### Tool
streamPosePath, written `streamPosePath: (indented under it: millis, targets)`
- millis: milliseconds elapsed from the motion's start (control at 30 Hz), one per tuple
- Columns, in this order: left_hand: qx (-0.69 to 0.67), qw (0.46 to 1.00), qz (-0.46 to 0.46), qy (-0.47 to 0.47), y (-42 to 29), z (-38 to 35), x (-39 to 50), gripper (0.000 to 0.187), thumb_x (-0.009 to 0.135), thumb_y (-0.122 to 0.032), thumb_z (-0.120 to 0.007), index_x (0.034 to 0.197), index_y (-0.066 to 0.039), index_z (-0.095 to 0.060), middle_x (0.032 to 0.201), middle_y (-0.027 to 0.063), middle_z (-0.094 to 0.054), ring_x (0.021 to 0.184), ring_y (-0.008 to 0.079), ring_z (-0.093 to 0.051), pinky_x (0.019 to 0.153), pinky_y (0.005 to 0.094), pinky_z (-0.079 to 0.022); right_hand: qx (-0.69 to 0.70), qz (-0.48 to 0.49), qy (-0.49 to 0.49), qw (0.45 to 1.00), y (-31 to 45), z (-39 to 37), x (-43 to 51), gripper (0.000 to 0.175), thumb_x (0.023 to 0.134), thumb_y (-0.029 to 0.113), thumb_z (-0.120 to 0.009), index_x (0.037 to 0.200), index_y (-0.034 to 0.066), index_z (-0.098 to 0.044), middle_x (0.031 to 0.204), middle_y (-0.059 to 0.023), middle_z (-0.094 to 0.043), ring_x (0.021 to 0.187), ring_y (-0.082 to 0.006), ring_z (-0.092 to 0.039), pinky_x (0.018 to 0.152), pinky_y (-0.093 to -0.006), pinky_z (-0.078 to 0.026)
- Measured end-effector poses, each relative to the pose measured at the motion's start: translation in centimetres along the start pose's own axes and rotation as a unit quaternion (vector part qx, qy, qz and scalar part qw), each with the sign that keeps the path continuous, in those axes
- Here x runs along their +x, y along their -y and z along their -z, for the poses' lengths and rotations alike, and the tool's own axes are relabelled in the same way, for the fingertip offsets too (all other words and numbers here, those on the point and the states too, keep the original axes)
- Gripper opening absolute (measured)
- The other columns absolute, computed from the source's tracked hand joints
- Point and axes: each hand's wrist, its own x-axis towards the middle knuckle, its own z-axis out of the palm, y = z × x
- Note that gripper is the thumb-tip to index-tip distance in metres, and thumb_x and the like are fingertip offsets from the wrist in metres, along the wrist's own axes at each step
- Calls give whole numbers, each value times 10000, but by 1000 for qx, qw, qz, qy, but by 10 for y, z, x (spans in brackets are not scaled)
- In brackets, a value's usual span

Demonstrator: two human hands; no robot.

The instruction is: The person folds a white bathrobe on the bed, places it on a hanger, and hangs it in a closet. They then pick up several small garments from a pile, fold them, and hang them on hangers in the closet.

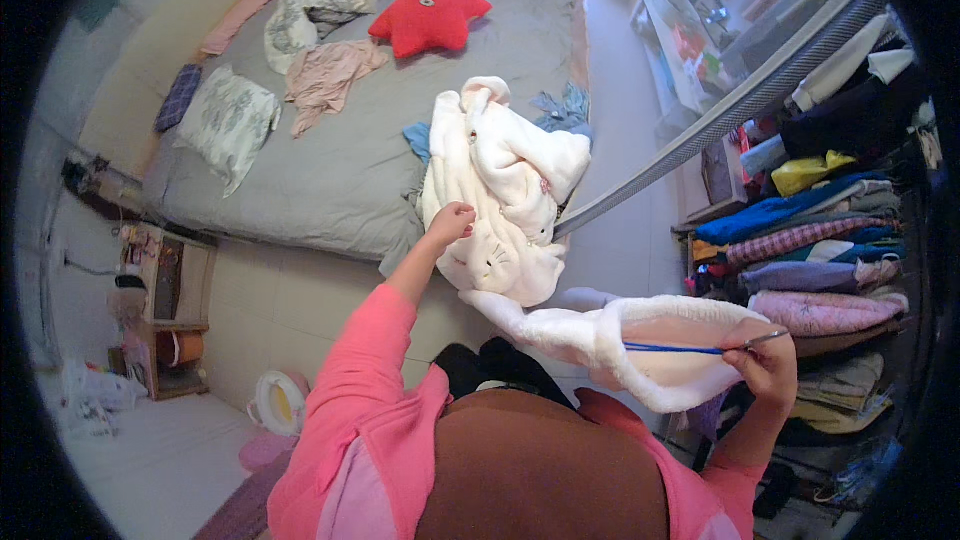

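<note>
My right hand [763, 366] grips a blue clothes hanger [667, 349] near its metal hook. The hanger lies across the opening of a white plush garment [660, 388], which hangs beside me with its pinkish lining showing. To the left, my left hand [451, 223] is over a pile of white plush clothing [499, 165] at the bed's corner, its fingers partly curled. Whether they pinch the fabric I cannot tell. An embroidered animal face with whiskers marks the lower part of this pile. Part of the white garment trails between the pile and the hanger.
A grey-sheeted bed [337, 172] bears a red star-shaped cushion [431, 19], a pink cloth [330, 79] and a patterned pillow [229, 120]. A grey mesh-textured strip [705, 124] slants across the right side. Hanging clothes [817, 236] fill the rack at right. A white-rimmed bucket [279, 401] stands at lower left.
</note>
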Motion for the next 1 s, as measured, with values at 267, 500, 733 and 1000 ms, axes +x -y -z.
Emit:
streamPosePath:
  millis: [267, 500, 733, 1000]
  targets:
    - [328, 933, -105, -105, 26, -69, 99, 893, 681, -356, -754, 1389, -30, -318, 1397, 221, -368, 1301, 355, -337, 1021, 452, -335, 95, -198, -21, 975, 29, -37, 12, 153, 677, 39, -683, 815, -28, -676, 689, -126, -640, 595, -214, -594, 551, -299, -433]
    - [334, 781, -528, 14, -40, -102, 118, 426, 707, -39, -585, 1122, -121, -636, 1260, 172, -532, 1216, 317, -458, 959, 401, -388, 72, -288, -34, 954, 64, -99, 74, 154, 717, 42, -690, 845, -43, -671, 737, -134, -661, 651, -232, -632, 600, -304, -475]
    - [68, 970, -230, -50, -64, -12, 233, 136, 780, -73, -548, 892, -46, -621, 865, 144, -645, 817, 276, -615, 771, 350, -467, 86, -414, -59, 904, 88, -125, 94, 157, 760, 107, -698, 808, -41, -681, 797, -127, -691, 715, -222, -660, 639, -305, -495]
    - [428, 888, -169, -9, -85, 31, 336, 835, 702, -508, -643, 1207, 125, -441, 1102, 272, -605, 1076, 352, -584, 895, 378, -459, 143, -522, -115, 833, 95, -154, 86, 191, 757, 121, -721, 862, -37, -696, 762, -122, -682, 700, -193, -644, 626, -293, -487]
